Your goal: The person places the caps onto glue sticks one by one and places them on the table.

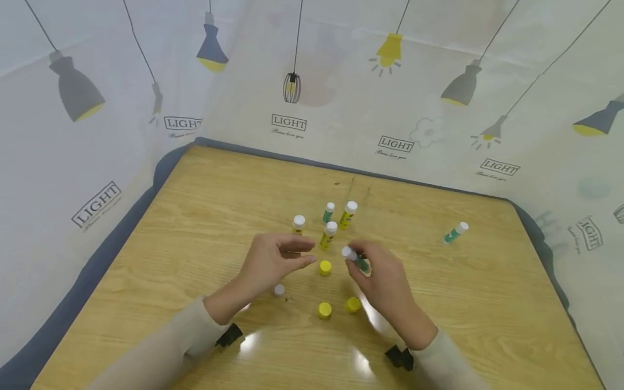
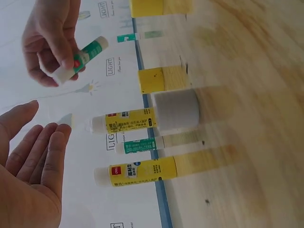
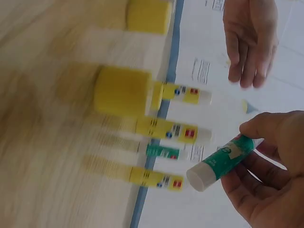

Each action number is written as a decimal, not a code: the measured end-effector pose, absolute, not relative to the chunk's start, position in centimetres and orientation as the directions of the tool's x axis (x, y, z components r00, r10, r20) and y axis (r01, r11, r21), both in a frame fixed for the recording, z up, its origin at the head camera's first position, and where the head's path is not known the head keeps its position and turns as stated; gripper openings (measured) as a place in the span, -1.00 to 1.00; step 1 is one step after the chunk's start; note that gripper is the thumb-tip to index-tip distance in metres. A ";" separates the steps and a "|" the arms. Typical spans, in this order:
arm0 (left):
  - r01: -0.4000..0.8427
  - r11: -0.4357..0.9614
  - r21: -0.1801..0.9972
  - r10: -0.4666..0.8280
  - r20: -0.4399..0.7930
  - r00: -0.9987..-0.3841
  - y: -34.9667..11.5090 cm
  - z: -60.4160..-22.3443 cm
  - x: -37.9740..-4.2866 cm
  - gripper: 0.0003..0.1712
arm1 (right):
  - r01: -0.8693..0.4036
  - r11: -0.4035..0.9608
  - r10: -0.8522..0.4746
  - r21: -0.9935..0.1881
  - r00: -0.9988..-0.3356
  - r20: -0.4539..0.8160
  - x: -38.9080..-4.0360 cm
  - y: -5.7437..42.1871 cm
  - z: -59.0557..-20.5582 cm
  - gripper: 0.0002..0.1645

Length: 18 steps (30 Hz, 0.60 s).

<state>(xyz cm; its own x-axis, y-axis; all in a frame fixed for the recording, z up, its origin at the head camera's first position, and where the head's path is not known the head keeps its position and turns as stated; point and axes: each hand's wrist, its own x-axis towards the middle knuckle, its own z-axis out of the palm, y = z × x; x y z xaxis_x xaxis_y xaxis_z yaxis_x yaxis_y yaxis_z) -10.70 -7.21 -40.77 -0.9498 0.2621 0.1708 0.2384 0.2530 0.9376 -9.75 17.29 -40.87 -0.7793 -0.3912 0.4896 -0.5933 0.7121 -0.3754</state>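
Observation:
My right hand (image 1: 387, 276) pinches a green glue stick (image 3: 231, 158) with white ends between thumb and fingers, raised above the table and tilted. To its left, my left hand (image 1: 270, 260) is held up with straight fingers, thumb apart, and nothing in its grasp. Between the hands lies a yellow cap (image 1: 325, 268). Just beyond stand yellow glue sticks with white tops: one in the middle (image 1: 327, 238), one farther back (image 1: 348, 214) and one partly hidden behind my left hand (image 1: 298, 223). A smaller green glue stick (image 1: 328, 213) stands among them.
Another green glue stick (image 1: 455, 233) stands apart at the right of the wooden table (image 1: 205, 189). Nearer me are two yellow caps, one on the left (image 1: 324, 310) and one on the right (image 1: 353, 305). A white cap (image 1: 279, 290) sits by my left wrist. Printed cloth (image 1: 341, 119) hangs behind the table.

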 end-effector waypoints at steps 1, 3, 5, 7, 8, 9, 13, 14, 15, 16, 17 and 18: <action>0.233 0.255 0.939 0.259 0.166 -0.952 -7.3 -40.8 -10.7 -0.73 | -0.579 0.718 -0.372 -0.387 -0.789 0.489 -10.0 17.9 -41.0 -0.65; 0.221 0.261 0.940 0.256 0.153 -0.954 -7.6 -40.7 -10.7 -0.73 | -0.550 0.731 -0.330 -0.404 -0.803 0.496 -10.5 19.2 -41.2 -0.63; 0.210 0.257 0.943 0.250 0.145 -0.957 -7.8 -40.8 -10.7 -0.73 | -0.515 0.751 -0.291 -0.414 -0.820 0.492 -11.1 20.8 -41.4 -0.62; 0.203 0.254 0.946 0.240 0.142 -0.960 -8.1 -40.9 -10.7 -0.74 | -0.475 0.775 -0.250 -0.418 -0.836 0.488 -11.9 22.6 -41.6 -0.63; 0.199 0.255 0.946 0.234 0.139 -0.962 -8.3 -40.9 -10.7 -0.74 | -0.455 0.786 -0.228 -0.419 -0.843 0.488 -12.3 23.5 -41.8 -0.64; 0.198 0.257 0.946 0.229 0.139 -0.964 -8.5 -40.9 -10.7 -0.74 | -0.429 0.795 -0.201 -0.428 -0.853 0.482 -12.8 24.5 -42.0 -0.66; 0.190 0.270 0.944 0.218 0.133 -0.967 -9.0 -41.1 -10.7 -0.76 | -0.301 0.836 -0.078 -0.458 -0.892 0.444 -14.3 28.5 -42.8 -0.70; 0.189 0.269 0.944 0.221 0.131 -0.966 -9.1 -41.1 -10.8 -0.76 | -0.268 0.843 -0.047 -0.467 -0.901 0.432 -14.6 29.3 -42.9 -0.71; 0.189 0.270 0.944 0.223 0.130 -0.966 -9.1 -41.2 -10.8 -0.76 | -0.236 0.849 -0.019 -0.474 -0.908 0.418 -14.9 30.1 -43.0 -0.71; 0.187 0.271 0.944 0.224 0.127 -0.966 -9.2 -41.3 -10.8 -0.75 | -0.207 0.856 0.004 -0.473 -0.913 0.407 -15.1 30.8 -43.0 -0.70; 0.187 0.274 0.943 0.225 0.126 -0.966 -9.2 -41.3 -10.9 -0.75 | -0.186 0.863 0.019 -0.469 -0.917 0.399 -15.4 31.4 -43.0 -0.70; 0.187 0.278 0.942 0.226 0.125 -0.966 -9.2 -41.4 -10.9 -0.75 | -0.169 0.869 0.032 -0.465 -0.919 0.393 -15.6 31.9 -43.0 -0.70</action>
